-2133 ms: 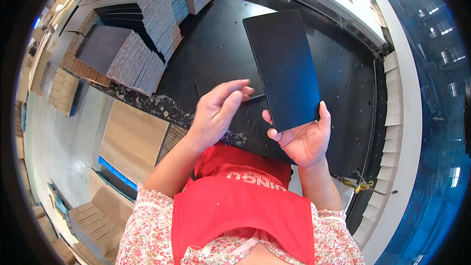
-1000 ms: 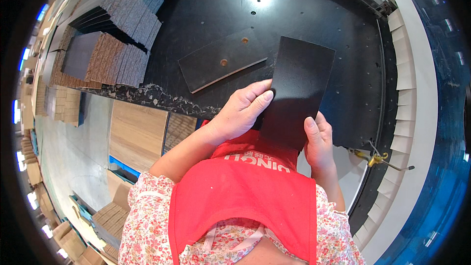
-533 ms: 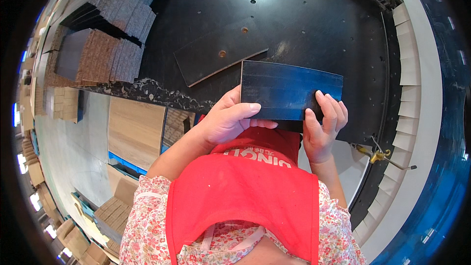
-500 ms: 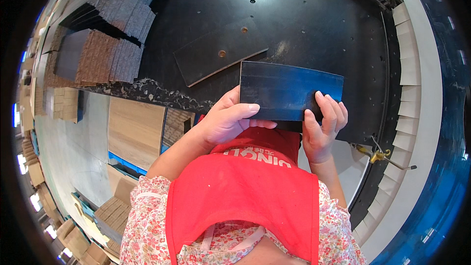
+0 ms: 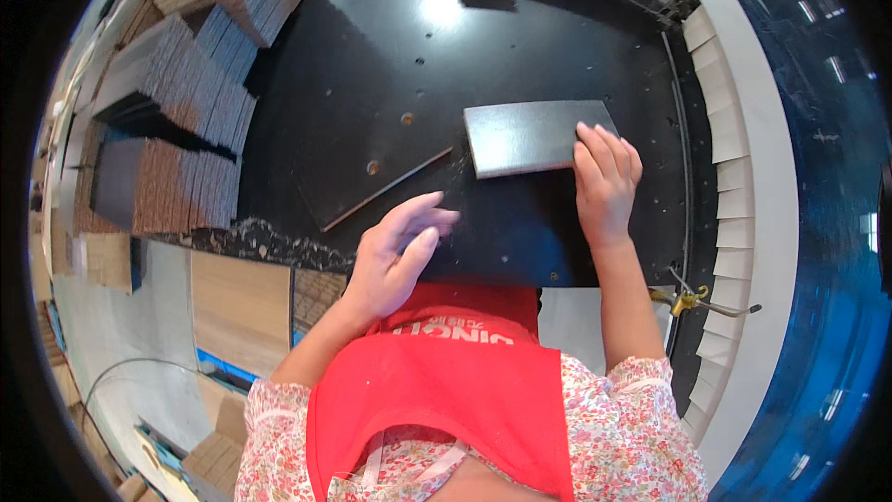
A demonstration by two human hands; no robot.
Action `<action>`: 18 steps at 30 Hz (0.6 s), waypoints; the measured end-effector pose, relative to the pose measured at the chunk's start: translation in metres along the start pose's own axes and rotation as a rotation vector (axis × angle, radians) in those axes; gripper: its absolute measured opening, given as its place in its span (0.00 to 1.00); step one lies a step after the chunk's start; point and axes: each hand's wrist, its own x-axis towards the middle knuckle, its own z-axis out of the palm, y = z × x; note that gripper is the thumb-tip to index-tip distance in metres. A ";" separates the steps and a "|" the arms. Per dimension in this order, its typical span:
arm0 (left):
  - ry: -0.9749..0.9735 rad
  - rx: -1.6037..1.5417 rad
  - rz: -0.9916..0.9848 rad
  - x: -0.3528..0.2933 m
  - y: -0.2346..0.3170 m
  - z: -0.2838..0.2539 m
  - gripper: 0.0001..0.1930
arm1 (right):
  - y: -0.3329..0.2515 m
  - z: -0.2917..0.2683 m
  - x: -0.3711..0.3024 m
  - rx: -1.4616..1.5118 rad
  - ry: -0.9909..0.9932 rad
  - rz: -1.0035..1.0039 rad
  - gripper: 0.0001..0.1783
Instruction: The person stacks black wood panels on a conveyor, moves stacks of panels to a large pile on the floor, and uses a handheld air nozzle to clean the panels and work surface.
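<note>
A dark rectangular panel [image 5: 520, 135], glossy with reflected light, is gripped near its right end by my right hand [image 5: 609, 172], fingers bent over its top face. It extends leftward from that hand, above the black worktop [image 5: 502, 232]; whether it touches the top I cannot tell. My left hand [image 5: 400, 251] hovers by the worktop's near edge, slightly blurred, fingers apart and holding nothing. Farther left, a second dark board [image 5: 348, 144] lies flat and slanted, its near edge brown, with two round brass-coloured spots in its face.
Stacks of cut boards [image 5: 186, 181] stand along the worktop's left side. A yellow fitting with a metal lever [image 5: 688, 300] sits at the right front corner, beside a strip of overlapping white flaps [image 5: 734, 191]. Wood-toned panels [image 5: 242, 297] lie lower at the left.
My left hand has let go of the panel and drawn back to the left. The right hand has moved the panel away from my body, over the worktop. The view has shifted.
</note>
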 end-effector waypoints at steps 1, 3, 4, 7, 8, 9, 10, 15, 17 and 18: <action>0.057 0.257 0.114 -0.001 -0.003 -0.004 0.19 | 0.013 0.006 0.008 -0.087 -0.098 0.015 0.06; 0.154 0.670 0.327 0.000 -0.006 -0.012 0.19 | 0.031 0.022 0.015 -0.161 -0.201 0.026 0.07; 0.166 0.745 0.367 0.000 -0.011 -0.013 0.18 | 0.039 0.030 0.017 -0.150 -0.203 0.019 0.07; 0.211 0.820 0.444 0.003 -0.016 -0.007 0.16 | 0.032 0.049 0.037 -0.171 -0.232 -0.003 0.05; 0.203 0.863 0.443 0.006 -0.013 -0.004 0.16 | 0.033 0.058 0.042 -0.183 -0.250 0.028 0.05; 0.200 0.878 0.437 0.007 -0.011 -0.002 0.15 | 0.037 0.067 0.046 -0.201 -0.206 0.001 0.05; 0.197 0.893 0.432 0.008 -0.011 -0.001 0.15 | 0.041 0.075 0.049 -0.184 -0.172 0.015 0.05; 0.219 0.961 0.506 0.013 -0.019 -0.001 0.15 | 0.086 0.108 0.075 -0.144 -0.079 0.140 0.05; 0.232 1.001 0.545 0.015 -0.021 0.001 0.15 | 0.117 0.117 0.089 -0.177 -0.099 0.199 0.07; 0.237 1.008 0.550 0.014 -0.022 0.002 0.16 | 0.136 0.129 0.093 -0.202 -0.091 0.209 0.08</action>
